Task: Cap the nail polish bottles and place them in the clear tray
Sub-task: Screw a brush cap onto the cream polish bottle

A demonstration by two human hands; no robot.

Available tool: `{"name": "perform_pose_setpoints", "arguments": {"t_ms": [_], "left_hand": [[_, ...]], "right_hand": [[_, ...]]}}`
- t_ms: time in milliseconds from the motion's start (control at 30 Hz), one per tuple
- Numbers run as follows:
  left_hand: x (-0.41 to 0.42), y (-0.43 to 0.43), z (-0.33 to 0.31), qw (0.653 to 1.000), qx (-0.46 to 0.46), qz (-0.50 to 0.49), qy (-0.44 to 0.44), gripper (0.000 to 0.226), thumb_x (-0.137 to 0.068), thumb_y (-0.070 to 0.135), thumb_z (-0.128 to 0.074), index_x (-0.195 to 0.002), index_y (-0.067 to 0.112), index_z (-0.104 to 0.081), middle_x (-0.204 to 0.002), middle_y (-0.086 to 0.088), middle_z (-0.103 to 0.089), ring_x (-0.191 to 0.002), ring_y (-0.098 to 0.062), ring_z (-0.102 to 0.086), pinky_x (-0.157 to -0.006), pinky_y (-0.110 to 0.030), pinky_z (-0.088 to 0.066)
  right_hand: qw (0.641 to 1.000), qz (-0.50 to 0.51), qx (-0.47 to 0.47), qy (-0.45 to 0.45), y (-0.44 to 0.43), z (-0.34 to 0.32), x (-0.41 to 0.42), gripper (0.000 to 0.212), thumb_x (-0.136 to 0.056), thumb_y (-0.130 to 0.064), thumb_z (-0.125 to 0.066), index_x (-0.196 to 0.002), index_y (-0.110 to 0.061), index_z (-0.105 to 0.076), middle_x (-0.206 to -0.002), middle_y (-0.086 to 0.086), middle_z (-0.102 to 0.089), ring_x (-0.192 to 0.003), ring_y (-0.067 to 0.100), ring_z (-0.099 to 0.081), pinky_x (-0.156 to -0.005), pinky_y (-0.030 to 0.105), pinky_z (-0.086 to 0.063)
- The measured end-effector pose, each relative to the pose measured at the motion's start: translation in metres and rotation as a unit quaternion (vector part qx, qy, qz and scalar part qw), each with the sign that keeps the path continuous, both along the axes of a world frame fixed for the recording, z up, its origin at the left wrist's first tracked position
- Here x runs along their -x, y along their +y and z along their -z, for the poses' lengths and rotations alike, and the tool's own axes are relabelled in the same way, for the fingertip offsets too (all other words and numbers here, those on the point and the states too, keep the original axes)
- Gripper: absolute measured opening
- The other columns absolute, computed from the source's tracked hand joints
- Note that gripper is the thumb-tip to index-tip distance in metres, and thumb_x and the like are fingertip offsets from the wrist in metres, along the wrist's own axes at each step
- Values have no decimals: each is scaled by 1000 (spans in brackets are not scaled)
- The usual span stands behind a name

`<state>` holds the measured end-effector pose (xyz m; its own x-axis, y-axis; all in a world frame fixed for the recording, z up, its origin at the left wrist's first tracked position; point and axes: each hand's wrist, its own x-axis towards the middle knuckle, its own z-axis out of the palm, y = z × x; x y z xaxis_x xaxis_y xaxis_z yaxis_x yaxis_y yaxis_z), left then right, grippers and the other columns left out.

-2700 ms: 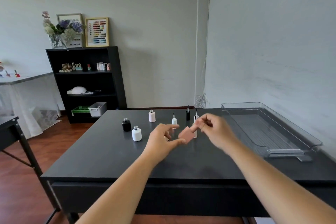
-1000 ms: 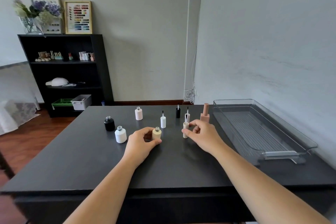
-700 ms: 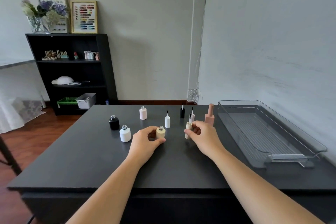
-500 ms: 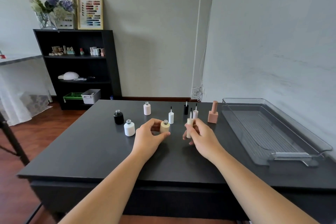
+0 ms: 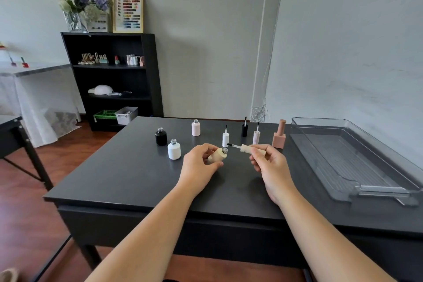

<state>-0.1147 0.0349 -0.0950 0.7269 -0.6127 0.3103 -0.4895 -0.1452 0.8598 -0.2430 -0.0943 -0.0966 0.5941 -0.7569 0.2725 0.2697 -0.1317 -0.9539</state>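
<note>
My left hand (image 5: 199,166) holds a cream nail polish bottle (image 5: 218,155) tilted to the right, its neck uncapped. My right hand (image 5: 269,163) grips the matching cream brush cap (image 5: 248,149), held sideways with the brush tip just right of the bottle's neck. On the black table (image 5: 137,174) stand uncapped black (image 5: 161,137), white (image 5: 174,149) and pale pink (image 5: 196,128) bottles, plus white (image 5: 225,138), black (image 5: 244,128) and pink (image 5: 256,135) brush caps standing brush up. A capped pink square bottle (image 5: 279,137) stands left of the clear tray (image 5: 357,188), which holds nothing.
The tray lies along the table's right side by the wall. A black shelf unit (image 5: 109,75) with small items stands behind the table at the left. Another dark table's corner (image 5: 11,137) is at the far left.
Both hands lifted their items off the table: the left tilted the cream bottle rightward, the right turned the cream cap sideways toward it. Before that, the capped pink bottle was set down beside the tray.
</note>
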Motion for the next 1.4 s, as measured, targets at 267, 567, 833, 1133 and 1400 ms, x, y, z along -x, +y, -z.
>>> {"name": "perform_pose_setpoints", "arguments": {"t_ms": [267,567,833,1133,1400], "left_hand": [[-1,1,1,1000,-3,2,-16,32,-73,11,-76,-85,38,-63,-95,8,-61,-85,-10,-61,-76,-17,-46],[0,1,0,999,-4,2,-32,38,-72,11,-76,-80,45,-60,-93,13,-58,-84,-10,-60,-72,-16,-44],[1,2,0,998,-2,5,-58,35,-72,10,-76,-86,40,-64,-93,11,-55,-83,-5,-54,-75,-14,-41],[1,2,-1,997,-25,15,-66,35,-73,10,-76,-93,37,-66,-95,10,-55,-86,-5,-52,-76,-13,-39],[1,2,0,998,-20,18,-60,34,-72,11,-76,-95,34,-68,-95,11,-56,-84,-2,-53,-74,-12,-39]], "right_hand": [[998,27,50,19,2,2,-2,19,-89,-21,-60,-76,-31,-69,-63,-6,-53,-63,13,-44,-60,26,-38],[995,36,91,34,4,1,-1,20,-88,-18,-60,-76,-33,-66,-65,-6,-52,-57,9,-40,-53,15,-35],[993,29,101,55,4,2,-1,18,-86,-14,-59,-83,-30,-67,-72,-2,-58,-59,7,-43,-50,9,-36],[969,-41,188,157,0,-10,-5,8,-89,-18,-60,-91,-25,-63,-82,0,-70,-76,17,-61,-76,32,-49],[969,-53,170,172,-4,-7,-7,11,-90,-36,-58,-90,-29,-66,-65,-7,-67,-65,7,-59,-72,28,-49]]}}
